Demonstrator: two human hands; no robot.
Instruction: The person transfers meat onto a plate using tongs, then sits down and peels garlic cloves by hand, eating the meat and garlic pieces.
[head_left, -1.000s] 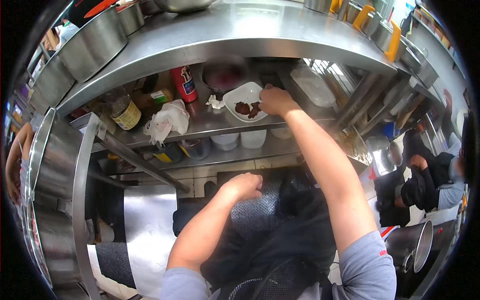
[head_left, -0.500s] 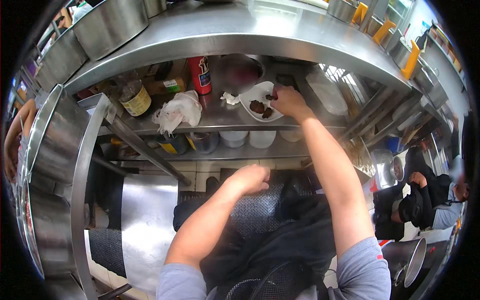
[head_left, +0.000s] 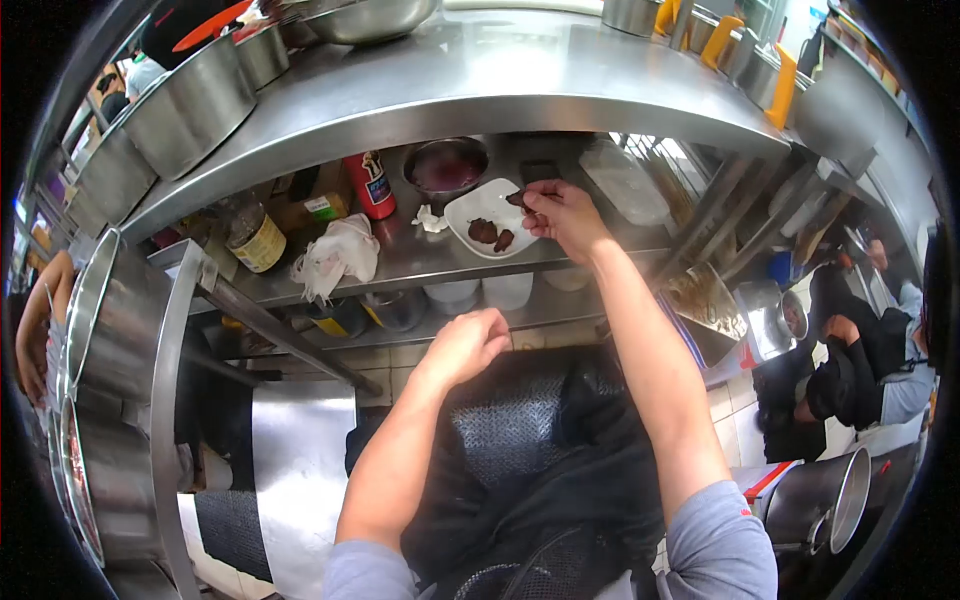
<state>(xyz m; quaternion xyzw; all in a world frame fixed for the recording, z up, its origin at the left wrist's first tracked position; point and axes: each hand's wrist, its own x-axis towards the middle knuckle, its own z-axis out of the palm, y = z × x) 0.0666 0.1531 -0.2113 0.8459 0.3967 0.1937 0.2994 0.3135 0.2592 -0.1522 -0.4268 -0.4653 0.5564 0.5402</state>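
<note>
On the shelf under the counter is a white bowl (head_left: 470, 208) with dark brown pieces (head_left: 490, 235) in it. At the bowl's right edge my right hand (head_left: 562, 220) pinches a dark brown piece (head_left: 517, 199) between thumb and fingers. My left hand (head_left: 470, 345) hangs in the air in front of the lower shelf, away from the bowl, with its fingers curled together and nothing visible in them. Behind the bowl stands a metal bowl (head_left: 446, 170) of reddish contents, and crumpled white paper (head_left: 430, 219) lies to its left.
A red bottle (head_left: 372, 186), a white plastic bag (head_left: 338, 256) and a labelled jar (head_left: 254, 238) stand to the left. The counter edge (head_left: 450, 115) overhangs the shelf. A clear container (head_left: 625, 183) is at the right. Another person (head_left: 865, 350) is at the far right.
My right hand has drawn back slightly from the bowl, and the dark piece in it now shows clearly. My left hand has risen toward the shelf. The view has shifted.
</note>
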